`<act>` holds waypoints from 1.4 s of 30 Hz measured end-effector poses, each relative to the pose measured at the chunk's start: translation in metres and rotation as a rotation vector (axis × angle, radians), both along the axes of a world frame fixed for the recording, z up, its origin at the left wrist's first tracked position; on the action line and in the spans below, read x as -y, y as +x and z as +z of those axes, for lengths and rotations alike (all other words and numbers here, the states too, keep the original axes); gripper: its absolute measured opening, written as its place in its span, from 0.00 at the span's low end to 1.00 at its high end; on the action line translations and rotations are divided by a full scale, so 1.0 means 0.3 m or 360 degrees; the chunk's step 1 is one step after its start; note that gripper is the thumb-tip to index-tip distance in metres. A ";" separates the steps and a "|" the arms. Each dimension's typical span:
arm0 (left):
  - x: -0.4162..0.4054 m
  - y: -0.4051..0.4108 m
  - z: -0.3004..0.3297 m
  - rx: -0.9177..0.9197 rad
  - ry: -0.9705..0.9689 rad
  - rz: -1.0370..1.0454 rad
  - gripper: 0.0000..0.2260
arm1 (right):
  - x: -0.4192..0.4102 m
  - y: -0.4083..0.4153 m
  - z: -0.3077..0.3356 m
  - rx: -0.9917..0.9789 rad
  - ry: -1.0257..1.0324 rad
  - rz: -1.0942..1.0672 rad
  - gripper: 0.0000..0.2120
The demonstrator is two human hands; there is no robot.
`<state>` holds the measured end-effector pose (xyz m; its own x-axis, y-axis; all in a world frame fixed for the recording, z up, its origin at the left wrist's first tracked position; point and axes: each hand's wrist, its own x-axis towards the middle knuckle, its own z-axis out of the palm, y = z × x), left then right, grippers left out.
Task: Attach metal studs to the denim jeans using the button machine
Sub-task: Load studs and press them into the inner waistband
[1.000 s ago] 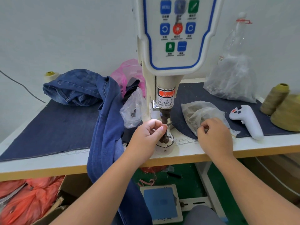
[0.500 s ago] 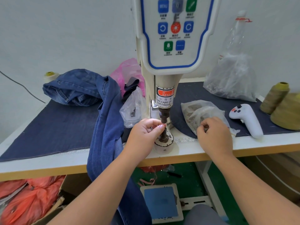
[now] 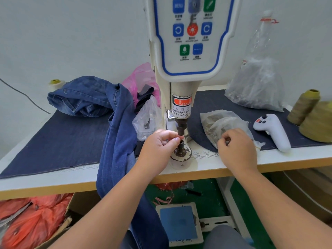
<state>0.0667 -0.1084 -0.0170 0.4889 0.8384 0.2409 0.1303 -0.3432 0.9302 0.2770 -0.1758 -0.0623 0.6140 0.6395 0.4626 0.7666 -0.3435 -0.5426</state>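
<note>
At frame centre we see the button machine (image 3: 186, 51), a cream body with a blue-outlined button panel and a dark metal punch (image 3: 180, 129) above a round worn die (image 3: 180, 153). Our left hand (image 3: 158, 150) curls there, thumb and forefinger pinching something small and dark just beside the die; what it is we cannot tell. The denim jeans (image 3: 115, 123), soft and rumpled blue, lie left of the machine, draping over the table (image 3: 287, 159) edge, touching our left wrist. Our right hand (image 3: 237, 150), right of centre, has fingers curled into a crinkled clear plastic bag (image 3: 221, 123) of small metal pieces. Further right lie a white controller (image 3: 273, 131) and olive thread cones (image 3: 303, 106).
</note>
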 end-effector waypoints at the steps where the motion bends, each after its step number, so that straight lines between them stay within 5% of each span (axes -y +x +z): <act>1: 0.000 -0.001 -0.001 0.0013 -0.0013 -0.0011 0.12 | 0.000 0.000 0.000 0.0005 0.0000 -0.0003 0.07; 6: -0.013 -0.030 -0.005 -0.0078 0.0003 0.0003 0.15 | 0.002 0.001 -0.001 0.0001 0.0021 0.0001 0.07; 12: -0.101 -0.203 0.030 -0.0843 0.0607 -0.0057 0.10 | 0.006 0.004 -0.011 -0.0061 0.0159 0.0022 0.08; 18: -0.104 -0.339 0.027 -0.1360 0.0818 -0.0359 0.15 | 0.014 0.006 -0.009 -0.0112 0.0216 0.0106 0.05; 22: -0.081 -0.365 0.047 -0.1491 0.0679 -0.0524 0.21 | 0.017 0.005 -0.004 0.0001 0.0262 0.0160 0.07; 26: -0.062 -0.370 0.051 -0.1724 0.0946 -0.0506 0.14 | 0.011 0.007 0.000 0.0018 0.0236 0.0136 0.09; 29: -0.063 -0.355 0.044 -0.1627 0.1004 -0.0450 0.07 | 0.018 -0.001 0.011 -0.0010 0.0240 0.0157 0.08; 33: -0.078 -0.359 0.051 -0.1025 0.0761 -0.0321 0.07 | 0.077 -0.062 0.024 0.0070 0.0367 0.0180 0.02; 38: -0.090 -0.321 0.062 -0.0829 0.0558 -0.0236 0.08 | 0.215 -0.277 -0.047 -0.0060 0.0156 0.0828 0.05; 40: -0.098 -0.316 0.064 -0.0740 0.0412 -0.0241 0.08 | 0.259 -0.350 -0.090 -0.0132 -0.0122 0.1003 0.11; 42: -0.114 -0.330 0.065 -0.0617 0.0261 -0.0236 0.08 | 0.286 -0.395 -0.141 -0.0130 -0.0499 0.1044 0.30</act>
